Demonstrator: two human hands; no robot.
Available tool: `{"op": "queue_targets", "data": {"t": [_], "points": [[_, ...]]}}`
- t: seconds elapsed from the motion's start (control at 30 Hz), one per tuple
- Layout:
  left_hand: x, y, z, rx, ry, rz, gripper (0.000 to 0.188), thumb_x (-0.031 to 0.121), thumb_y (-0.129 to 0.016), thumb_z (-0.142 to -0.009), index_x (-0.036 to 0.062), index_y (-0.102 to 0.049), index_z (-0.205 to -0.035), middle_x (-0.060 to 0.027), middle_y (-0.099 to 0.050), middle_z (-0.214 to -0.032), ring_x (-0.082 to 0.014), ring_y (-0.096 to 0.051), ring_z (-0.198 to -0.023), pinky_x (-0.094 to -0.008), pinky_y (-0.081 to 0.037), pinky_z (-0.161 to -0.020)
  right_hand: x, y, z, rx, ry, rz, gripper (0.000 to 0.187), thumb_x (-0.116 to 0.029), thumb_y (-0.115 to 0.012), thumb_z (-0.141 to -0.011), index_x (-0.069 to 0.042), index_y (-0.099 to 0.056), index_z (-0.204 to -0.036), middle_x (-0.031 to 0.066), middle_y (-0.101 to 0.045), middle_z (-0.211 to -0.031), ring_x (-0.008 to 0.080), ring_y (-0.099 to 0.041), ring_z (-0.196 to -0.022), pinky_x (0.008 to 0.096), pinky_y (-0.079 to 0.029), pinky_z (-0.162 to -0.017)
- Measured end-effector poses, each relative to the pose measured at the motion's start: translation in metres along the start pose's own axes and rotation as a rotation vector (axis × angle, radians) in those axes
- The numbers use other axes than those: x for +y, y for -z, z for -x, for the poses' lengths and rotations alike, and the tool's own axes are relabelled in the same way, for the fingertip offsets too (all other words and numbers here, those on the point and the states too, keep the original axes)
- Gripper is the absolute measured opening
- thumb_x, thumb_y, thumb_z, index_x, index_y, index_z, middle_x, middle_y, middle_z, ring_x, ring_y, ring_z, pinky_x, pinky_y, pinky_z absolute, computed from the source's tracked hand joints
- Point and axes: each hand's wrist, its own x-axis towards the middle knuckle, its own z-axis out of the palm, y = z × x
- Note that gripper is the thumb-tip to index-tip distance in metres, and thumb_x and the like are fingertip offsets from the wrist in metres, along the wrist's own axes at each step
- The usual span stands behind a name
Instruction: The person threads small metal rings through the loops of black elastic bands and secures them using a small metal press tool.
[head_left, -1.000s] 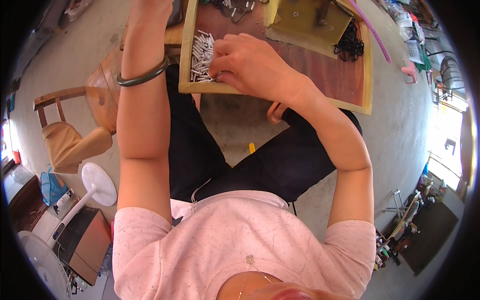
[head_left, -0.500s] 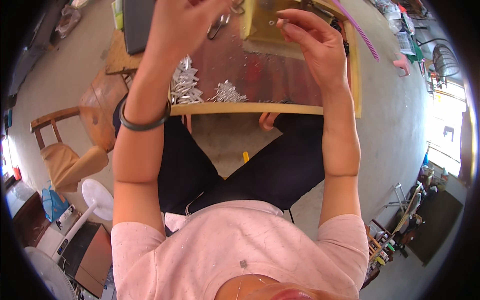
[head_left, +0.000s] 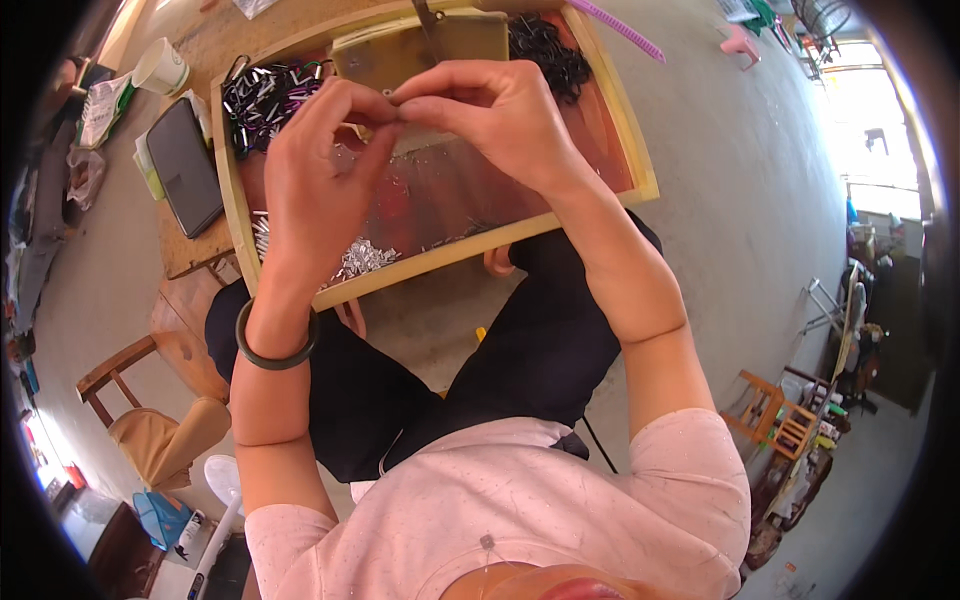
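Note:
My left hand (head_left: 320, 150), with a dark bangle on its wrist, pinches with thumb and forefinger. Its fingertips meet those of my right hand (head_left: 500, 110), which is also in a pinch. Whatever lies between the fingertips is too small to make out. Both hands are above a wood-framed tray (head_left: 470, 252) with a reddish base. Just beyond them stands a yellowish block-like fixture (head_left: 430, 50) with a dark metal bar over it. Small silver pieces (head_left: 365, 258) are heaped near the front rim, partly behind my left forearm.
Dark cords with silver ends (head_left: 262, 105) fill the tray's far left corner. Black looped pieces (head_left: 550, 60) lie at its far right. A dark flat device (head_left: 185, 165) and a paper cup (head_left: 160, 68) are left of the tray. A wooden chair (head_left: 180, 350) stands at the left.
My hands were apart and are now brought together fingertip to fingertip. The view has turned, so the tray appears tilted and more of its far side shows.

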Motion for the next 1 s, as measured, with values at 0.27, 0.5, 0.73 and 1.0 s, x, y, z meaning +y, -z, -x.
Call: {"op": "queue_targets", "data": {"t": [0.27,0.5,0.73,1.0], "points": [[-0.006,0.014,-0.015,0.030,0.213,0.312,0.019,0.000,-0.071,-0.093,-0.0022,-0.071,-0.113,-0.0050,-0.073,-0.097,-0.0115,-0.071,-0.091,-0.0240,-0.055,-0.081,0.027,-0.009,0.026,-0.178,0.506,1.004,0.011,-0.013,-0.071,-0.081,-0.010,-0.076,-0.090,0.0034,-0.070,-0.093,0.0278,-0.068,-0.091,0.0371,-0.055,-0.079],[-0.037,0.027,0.001,0.051,0.260,0.267,0.020,0.003,-0.070,-0.097,-0.0032,-0.069,-0.116,-0.0037,-0.071,-0.103,-0.0114,-0.068,-0.090,-0.0221,-0.052,-0.079,0.031,-0.046,0.038,-0.233,0.673,1.284,0.009,-0.021,-0.067,-0.074,-0.014,-0.071,-0.070,0.0010,-0.068,-0.080,0.0215,-0.065,-0.091,0.0347,-0.050,-0.078],[-0.043,0.021,-0.003,0.040,0.234,0.314,0.020,0.008,-0.071,-0.099,-0.0026,-0.070,-0.116,-0.0028,-0.070,-0.103,-0.0104,-0.066,-0.090,-0.0222,-0.050,-0.083,0.037,-0.035,0.037,-0.233,0.588,1.322,0.011,-0.021,-0.067,-0.078,-0.014,-0.075,-0.076,-0.0011,-0.069,-0.087,0.0211,-0.064,-0.091,0.0338,-0.049,-0.079],[-0.043,0.033,0.000,0.041,0.268,0.286,0.023,0.010,-0.073,-0.097,-0.0031,-0.069,-0.116,-0.0032,-0.070,-0.103,-0.0112,-0.067,-0.090,-0.0232,-0.051,-0.083,0.031,-0.016,0.026,-0.235,0.396,1.280,0.008,-0.020,-0.066,-0.079,-0.015,-0.071,-0.076,0.0015,-0.068,-0.087,0.0226,-0.066,-0.093,0.0352,-0.054,-0.081]]}}
